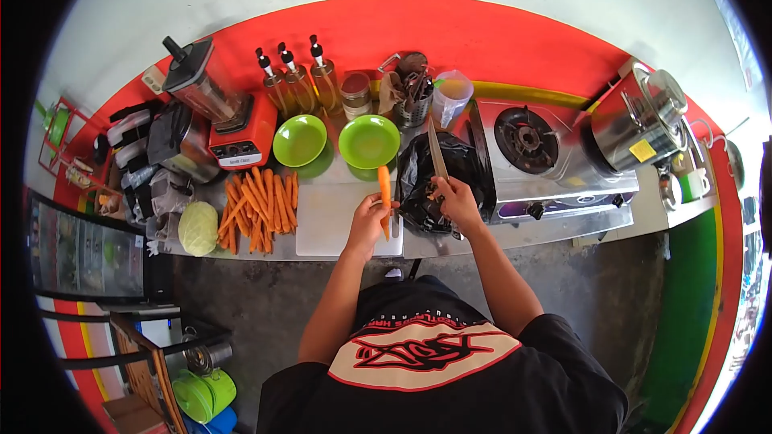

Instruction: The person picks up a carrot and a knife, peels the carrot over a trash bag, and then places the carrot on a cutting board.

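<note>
My left hand (367, 223) is closed around a carrot (385, 187), which points upright above the right side of the white cutting board (326, 221). In my right hand (461, 204) is a knife (437, 153), its long blade pointing away from me toward the wall. The knife is apart from the carrot and passes over a black plastic bag (414, 185) with its mouth open. Left of the board lies a pile of orange carrots (261, 205). Two green bowls (300, 141) (368, 143) stand behind the board.
A cabbage (198, 229) sits left of the carrots. Behind stand a red blender (241, 133), several pump bottles (298, 84), a jar (355, 95) and a utensil holder (412, 104). A gas stove (555, 161) with a large metal pot (635, 124) is at the right.
</note>
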